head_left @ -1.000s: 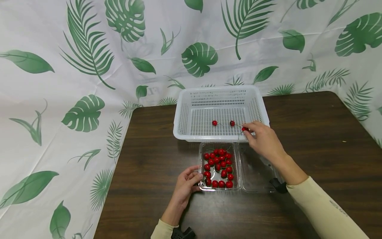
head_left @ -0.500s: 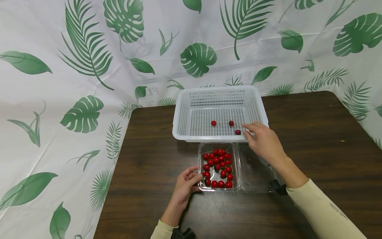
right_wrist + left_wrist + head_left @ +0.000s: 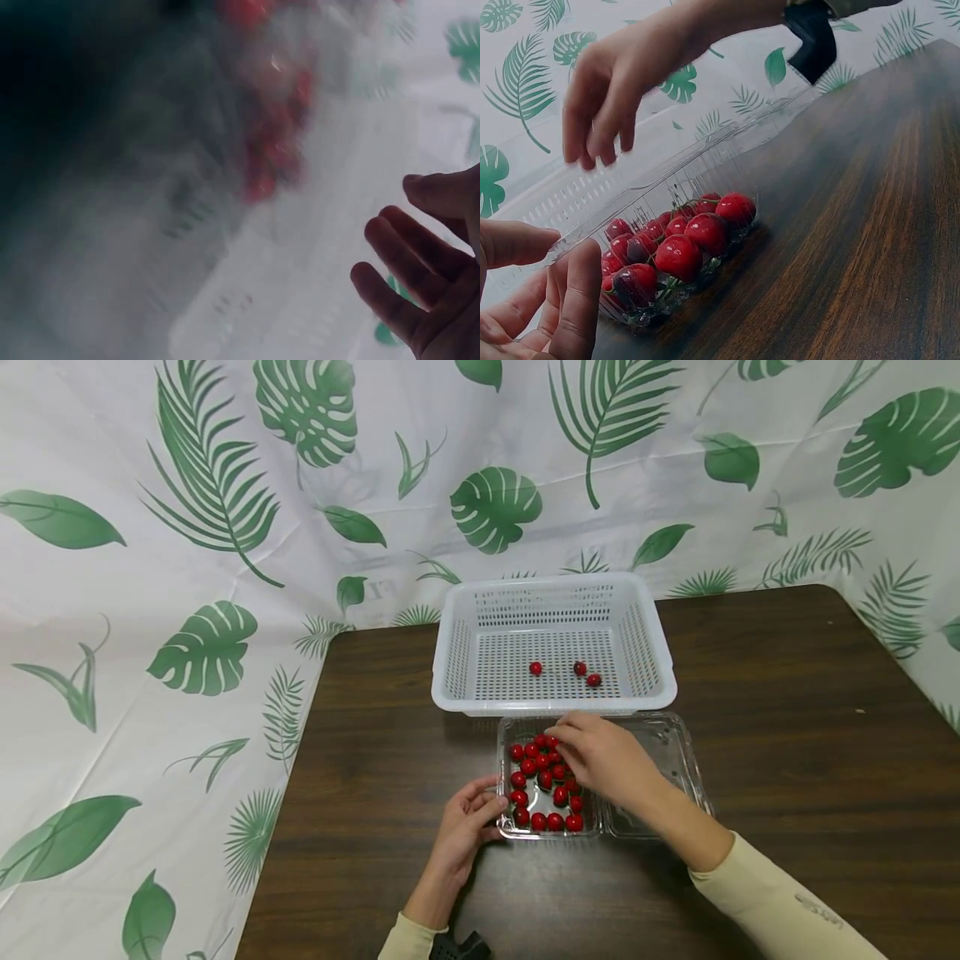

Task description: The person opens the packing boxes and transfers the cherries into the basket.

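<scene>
The left hand (image 3: 461,827) pinched the near-side rim of a clear plastic clamshell container (image 3: 536,794), thumb above and fingers curled beneath the edge, as the left wrist view showed. Just to the right of that grip, inside the container, lay a cluster of red cherries (image 3: 543,762); some had thin green stems, and a row of them followed the edge closest to the person.

The right hand (image 3: 600,756) hung over the right part of the cluster, palm down. Its fingers were loosely bent and spread apart from the thumb, the grip slack and unoccupied. Under and to the right of this hand stretched the container's clear lid (image 3: 667,743), laid open and partly hidden by the forearm.

Beyond both hands stood a white perforated plastic basket (image 3: 480,704), just past the container. On its floor, ahead of the right hand's fingertips, sat three more cherries: one farther left (image 3: 536,668), and two close together on the right (image 3: 594,680). The dark wood-grain table (image 3: 375,760) lay under everything, and a white cloth with green leaf prints (image 3: 112,710) hung past the basket.
</scene>
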A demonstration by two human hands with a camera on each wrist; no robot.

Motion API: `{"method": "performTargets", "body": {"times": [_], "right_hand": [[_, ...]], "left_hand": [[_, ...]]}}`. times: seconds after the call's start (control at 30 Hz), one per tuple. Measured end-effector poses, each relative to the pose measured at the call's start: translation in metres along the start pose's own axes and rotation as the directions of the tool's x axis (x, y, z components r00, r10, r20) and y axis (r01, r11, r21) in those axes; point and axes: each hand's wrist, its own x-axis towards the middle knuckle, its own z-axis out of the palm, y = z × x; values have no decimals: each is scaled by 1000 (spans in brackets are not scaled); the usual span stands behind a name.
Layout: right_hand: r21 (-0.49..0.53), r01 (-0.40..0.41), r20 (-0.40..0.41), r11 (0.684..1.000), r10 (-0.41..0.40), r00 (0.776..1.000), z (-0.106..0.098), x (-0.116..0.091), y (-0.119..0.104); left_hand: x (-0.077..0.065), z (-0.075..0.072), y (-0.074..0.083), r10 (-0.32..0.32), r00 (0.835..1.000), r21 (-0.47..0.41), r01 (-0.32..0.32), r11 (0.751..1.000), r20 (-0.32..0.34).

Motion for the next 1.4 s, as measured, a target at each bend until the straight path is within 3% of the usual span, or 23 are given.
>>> {"method": "performTargets", "body": {"times": [0.13, 0.23, 0.4, 0.57, 0.9, 1.13, 1.4], "right_hand": [[-109, 2, 156, 994, 15, 988, 18, -3, -8], [-189, -5, 221, 982, 48, 974, 27, -5, -10], [-260, -3, 248, 966, 70, 966, 37, -6, -11], [-291, 40, 263, 956, 40, 964, 43, -6, -11], [-92, 71, 302, 993, -40, 952, 46, -7, -11], [-42, 98, 327, 994, -79, 942, 45, -8, -14], [9, 76, 332, 997, -74, 940, 39, -8, -16]], "left_hand": [[-1, -1, 0, 2, 1000, 4, -2, 1000, -3], [-1, 0, 0, 3, 1000, 18, -3, 1000, -3], [-2, 0, 2, 2, 1000, 27, -2, 1000, -3], [-2, 1, 3, -1, 1000, 26, 1, 1000, -3], [-2, 0, 2, 1, 1000, 21, -1, 1000, -3], [-2, 1, 2, -8, 1000, 23, 8, 1000, -10], [-3, 1, 3, -5, 1000, 29, 5, 1000, -9]]}}
